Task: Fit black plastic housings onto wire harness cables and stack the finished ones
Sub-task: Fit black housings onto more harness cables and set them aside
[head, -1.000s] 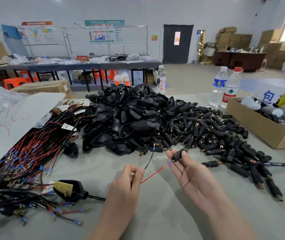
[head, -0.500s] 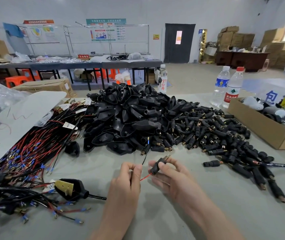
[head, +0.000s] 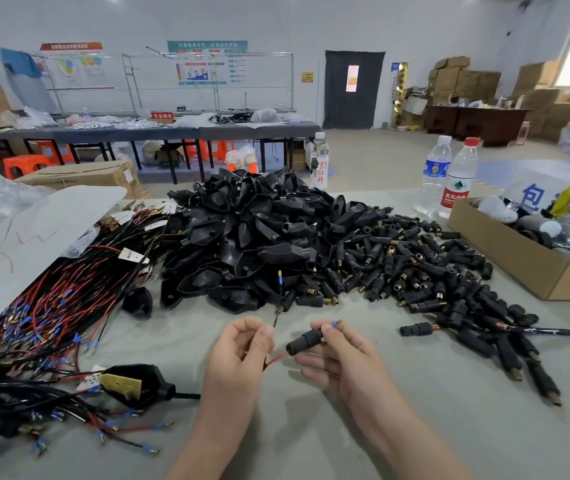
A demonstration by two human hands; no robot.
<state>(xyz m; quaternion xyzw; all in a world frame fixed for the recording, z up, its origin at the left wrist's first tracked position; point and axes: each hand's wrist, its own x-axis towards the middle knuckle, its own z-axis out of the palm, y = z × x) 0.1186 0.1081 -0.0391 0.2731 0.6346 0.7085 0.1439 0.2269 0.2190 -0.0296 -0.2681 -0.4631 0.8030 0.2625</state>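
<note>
My left hand (head: 242, 351) pinches a red wire (head: 274, 359) and a black wire (head: 275, 318) that rises toward the pile. The red wire runs through a small black cylindrical housing (head: 304, 341). My right hand (head: 342, 358) holds that housing, and the wire's blue-sleeved terminal (head: 335, 323) sticks out past my thumb. A big heap of black shell housings (head: 242, 237) lies beyond, with several small cylindrical housings (head: 425, 271) spread to its right. Red and black harness cables (head: 51, 306) lie heaped at the left. One fitted shell with a cable (head: 138, 386) sits at the lower left.
An open cardboard box (head: 519, 258) with mixed items stands at the right. Two water bottles (head: 449, 178) and a third bottle (head: 320, 164) stand behind the pile. A white board (head: 27, 244) leans over the cables at the left. Grey table surface (head: 415, 427) lies around my hands.
The housing has slid along the red wire, so the blue terminal now pokes out its far end. My hands have drawn closer together and nearer to me.
</note>
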